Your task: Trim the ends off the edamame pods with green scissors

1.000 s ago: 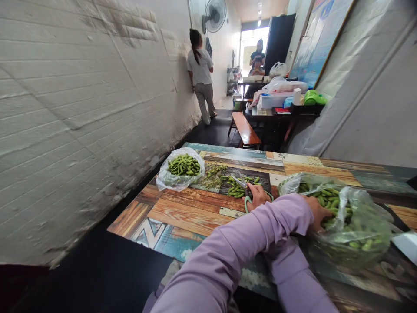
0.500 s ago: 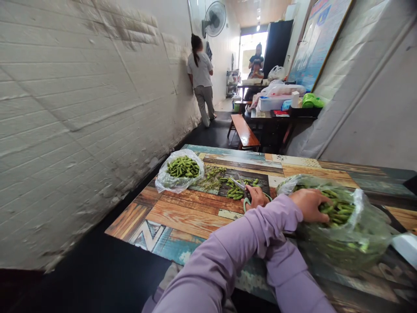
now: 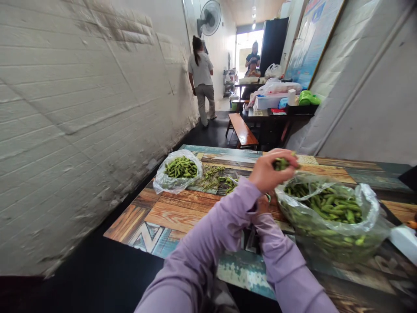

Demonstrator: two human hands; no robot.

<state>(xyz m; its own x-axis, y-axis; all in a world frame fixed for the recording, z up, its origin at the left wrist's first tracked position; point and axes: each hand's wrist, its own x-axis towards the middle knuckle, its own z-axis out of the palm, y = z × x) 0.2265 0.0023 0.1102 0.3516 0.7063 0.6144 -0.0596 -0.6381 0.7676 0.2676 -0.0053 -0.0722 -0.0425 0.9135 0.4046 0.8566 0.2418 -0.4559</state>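
My left hand (image 3: 267, 174) is raised over the table, pinched shut on a few green edamame pods (image 3: 282, 164). It hovers just above the open plastic bag (image 3: 371, 204) full of pods at the right. My left arm crosses over my right. Only the back of my right hand (image 3: 262, 204) shows behind the left wrist, on the table, with a sliver of the green scissors handle (image 3: 269, 198) beside it. A small heap of loose pods (image 3: 228, 183) and trimmed ends (image 3: 211, 174) lies beyond. A second bag of pods (image 3: 177, 171) sits at the far left.
The patterned wooden table (image 3: 182, 213) runs along a white brick wall (image 3: 81, 108). A wooden bench (image 3: 243, 130) and a cluttered table (image 3: 276, 102) stand behind. One person (image 3: 202, 78) stands by the wall, and another (image 3: 253, 58) is at the far doorway. A white object (image 3: 404, 241) lies at the right edge.
My left hand has come up out of the right bag with a few pods and moved left above its rim. My right hand has stayed put by the scissors.
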